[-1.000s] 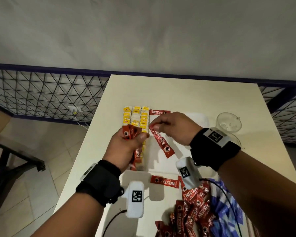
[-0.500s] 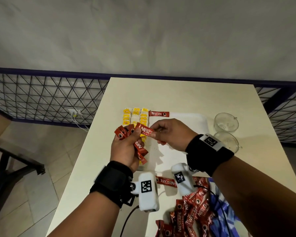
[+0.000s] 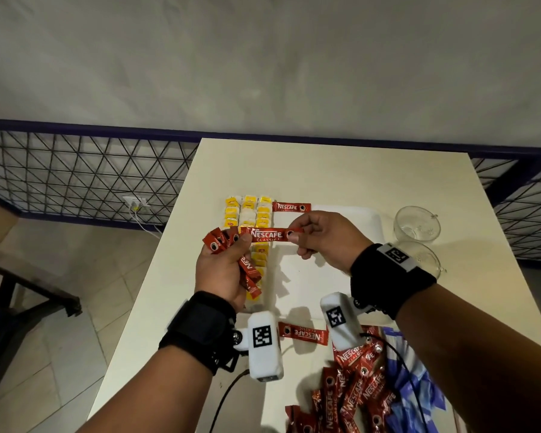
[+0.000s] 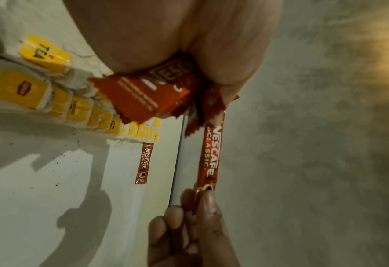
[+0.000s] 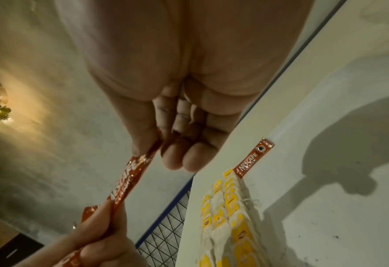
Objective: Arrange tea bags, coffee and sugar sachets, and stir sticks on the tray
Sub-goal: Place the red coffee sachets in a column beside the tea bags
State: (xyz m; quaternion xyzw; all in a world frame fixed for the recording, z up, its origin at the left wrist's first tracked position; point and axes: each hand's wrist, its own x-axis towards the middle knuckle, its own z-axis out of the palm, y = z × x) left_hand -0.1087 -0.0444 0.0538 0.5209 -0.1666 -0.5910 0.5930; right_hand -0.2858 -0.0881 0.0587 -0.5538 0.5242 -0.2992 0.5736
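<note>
My left hand (image 3: 231,246) grips a fanned bunch of red coffee sachets (image 3: 222,242) above the tray's left side; the bunch (image 4: 147,94) fills the left wrist view. One coffee sachet (image 3: 269,235) stretches level between both hands. My right hand (image 3: 294,236) pinches its right end, and my left thumb (image 5: 102,227) presses its left end. The white tray (image 3: 350,215) carries three columns of yellow tea bags (image 3: 247,210) and one lying sachet (image 3: 291,207) beside their top row. Stir sticks and sugar are not in view.
A loose sachet (image 3: 303,332) lies near me, between my wrists. A heap of red sachets (image 3: 356,389) and a blue-white bag (image 3: 416,385) sit at the table's near right. Two glass cups (image 3: 417,226) stand right of the tray. A mesh railing borders the table's far side.
The sachet hung slanted from my right hand. It has since swung up level, and its left end now sits under my left thumb. Both hands have shifted slightly away from me.
</note>
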